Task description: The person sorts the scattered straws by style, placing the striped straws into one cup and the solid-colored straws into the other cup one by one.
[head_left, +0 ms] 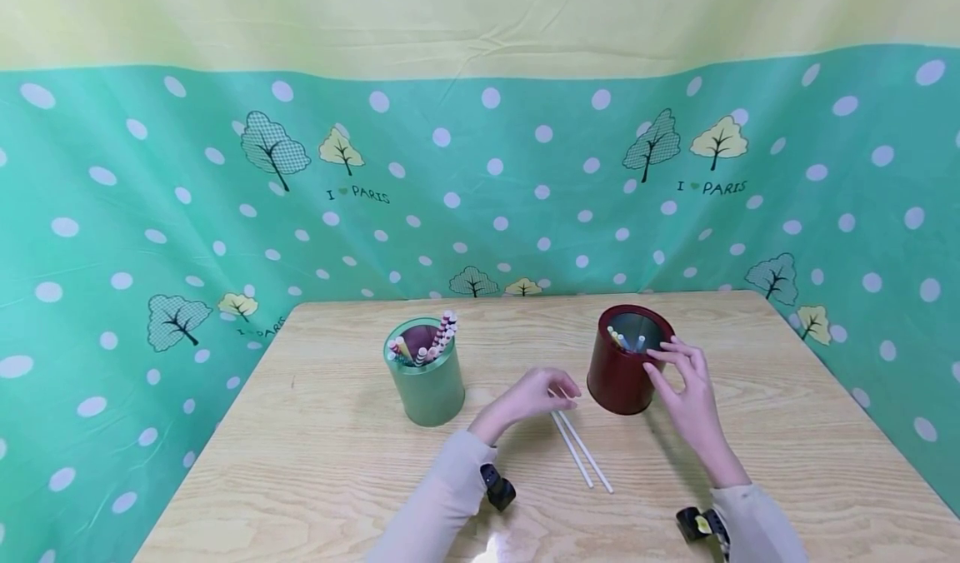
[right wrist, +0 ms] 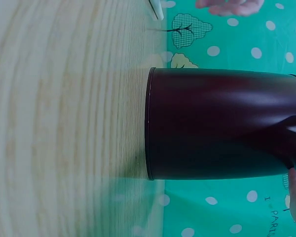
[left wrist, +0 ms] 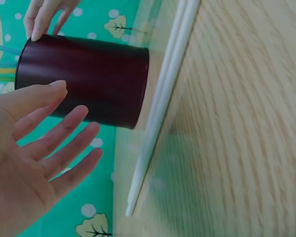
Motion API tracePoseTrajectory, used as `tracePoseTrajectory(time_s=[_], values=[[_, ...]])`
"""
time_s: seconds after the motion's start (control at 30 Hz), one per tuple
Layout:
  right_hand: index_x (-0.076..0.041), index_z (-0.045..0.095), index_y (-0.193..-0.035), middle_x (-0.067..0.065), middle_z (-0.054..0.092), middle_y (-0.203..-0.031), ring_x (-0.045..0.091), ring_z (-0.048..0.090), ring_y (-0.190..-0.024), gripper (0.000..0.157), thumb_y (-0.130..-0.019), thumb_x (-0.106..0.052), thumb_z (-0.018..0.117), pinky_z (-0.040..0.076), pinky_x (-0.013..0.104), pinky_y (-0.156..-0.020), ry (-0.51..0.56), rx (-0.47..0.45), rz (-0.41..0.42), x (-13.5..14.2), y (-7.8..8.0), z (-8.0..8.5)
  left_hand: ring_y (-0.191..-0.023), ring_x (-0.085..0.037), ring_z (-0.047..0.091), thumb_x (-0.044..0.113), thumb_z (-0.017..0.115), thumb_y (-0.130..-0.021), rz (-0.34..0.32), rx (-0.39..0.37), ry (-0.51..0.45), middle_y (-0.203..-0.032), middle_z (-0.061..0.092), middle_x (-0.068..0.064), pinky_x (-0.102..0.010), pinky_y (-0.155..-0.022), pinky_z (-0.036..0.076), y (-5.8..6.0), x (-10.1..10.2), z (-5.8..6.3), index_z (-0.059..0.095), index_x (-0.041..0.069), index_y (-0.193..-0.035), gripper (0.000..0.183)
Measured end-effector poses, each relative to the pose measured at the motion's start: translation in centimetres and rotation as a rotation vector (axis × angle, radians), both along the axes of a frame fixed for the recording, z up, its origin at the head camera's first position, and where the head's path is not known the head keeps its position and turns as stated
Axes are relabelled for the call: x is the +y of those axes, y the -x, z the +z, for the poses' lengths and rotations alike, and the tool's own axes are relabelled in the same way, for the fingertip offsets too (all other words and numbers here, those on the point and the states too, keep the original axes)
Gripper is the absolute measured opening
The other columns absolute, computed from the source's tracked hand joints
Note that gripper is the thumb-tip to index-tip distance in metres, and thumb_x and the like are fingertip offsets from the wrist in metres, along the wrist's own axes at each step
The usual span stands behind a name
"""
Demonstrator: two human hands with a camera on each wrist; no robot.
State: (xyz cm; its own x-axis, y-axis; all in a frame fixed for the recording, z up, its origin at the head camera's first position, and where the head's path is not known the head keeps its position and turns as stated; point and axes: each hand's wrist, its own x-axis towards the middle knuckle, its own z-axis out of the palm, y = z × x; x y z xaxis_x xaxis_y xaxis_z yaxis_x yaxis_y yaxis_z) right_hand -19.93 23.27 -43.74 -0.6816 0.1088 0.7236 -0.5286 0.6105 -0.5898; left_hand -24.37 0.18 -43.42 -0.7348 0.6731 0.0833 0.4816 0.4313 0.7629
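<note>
My left hand point(head_left: 538, 392) hovers over the top ends of two thin white sticks point(head_left: 583, 455) lying side by side on the table. Its fingers are relaxed and spread in the left wrist view, with nothing in them. A dark red cylindrical can point(head_left: 626, 376) stands upright just right of that hand. My right hand point(head_left: 690, 401) holds this can at the right side of its rim, thumb low on the outer wall and fingers at the edge. Several thin coloured sticks point(head_left: 626, 341) stand inside the can; their lower parts are hidden.
A green cylindrical can point(head_left: 431, 392) stands to the left, holding several striped paper straws point(head_left: 442, 334). The wooden table point(head_left: 315, 463) ends at a green dotted curtain point(head_left: 510, 171) behind and on both sides. Black wrist cameras point(head_left: 497, 486) sit on both sleeves.
</note>
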Motion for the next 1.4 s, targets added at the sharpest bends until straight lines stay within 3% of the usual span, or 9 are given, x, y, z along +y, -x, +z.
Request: tracePoseTrajectory(time_s=[0.23,0.63,1.0,1.23,1.4], values=[[0.003,0.063,-0.094,0.020,0.049,-0.108,0.035,0.039,-0.113,0.026,-0.070,0.012,0.065,0.025,0.009,-0.099,0.001,0.003,-0.001,0.0,0.0,0.0,-0.077,-0.002,0.054,0.005,0.064,-0.078,-0.045,-0.010,0.071,-0.087,0.065,-0.005,-0.012,-0.070,0.045,-0.1,-0.5,-0.5,0.064,0.005,-0.090,0.012],[0.002,0.063,-0.094,0.019,0.049,-0.108,0.034,0.039,-0.114,0.026,-0.070,0.012,0.065,0.025,0.009,-0.099,0.002,0.000,0.004,0.0,-0.1,0.0,-0.078,-0.005,0.055,0.002,0.065,-0.075,-0.110,0.009,0.171,-0.083,0.064,-0.002,-0.011,-0.069,0.044,-0.2,-1.0,-1.0,0.064,0.004,-0.089,0.014],[0.003,0.063,-0.094,0.019,0.049,-0.108,0.033,0.039,-0.114,0.025,-0.071,0.011,0.065,0.025,0.008,-0.099,0.001,-0.010,0.000,0.0,0.0,-0.1,-0.083,-0.007,0.056,0.004,0.066,-0.073,-0.165,0.143,0.252,-0.086,0.065,0.000,-0.012,-0.077,0.043,-0.3,-1.2,-1.6,0.066,0.007,-0.089,0.016],[0.002,0.063,-0.095,0.019,0.049,-0.108,0.027,0.038,-0.116,0.024,-0.072,0.010,0.065,0.025,0.007,-0.099,0.002,-0.021,-0.002,0.0,-0.1,0.0,-0.081,-0.003,0.054,0.004,0.068,-0.072,-0.174,0.195,0.293,-0.084,0.064,0.005,-0.007,-0.074,0.039,-0.3,-1.0,-2.0,0.066,0.011,-0.087,0.017],[0.002,0.063,-0.095,0.019,0.048,-0.108,0.033,0.038,-0.115,0.025,-0.072,0.009,0.065,0.024,0.006,-0.098,-0.004,-0.027,-0.003,0.0,-0.1,0.0,-0.079,-0.003,0.053,0.005,0.069,-0.071,-0.183,0.232,0.308,-0.083,0.063,0.005,-0.007,-0.073,0.038,-0.3,-0.9,-2.1,0.067,0.012,-0.086,0.016]])
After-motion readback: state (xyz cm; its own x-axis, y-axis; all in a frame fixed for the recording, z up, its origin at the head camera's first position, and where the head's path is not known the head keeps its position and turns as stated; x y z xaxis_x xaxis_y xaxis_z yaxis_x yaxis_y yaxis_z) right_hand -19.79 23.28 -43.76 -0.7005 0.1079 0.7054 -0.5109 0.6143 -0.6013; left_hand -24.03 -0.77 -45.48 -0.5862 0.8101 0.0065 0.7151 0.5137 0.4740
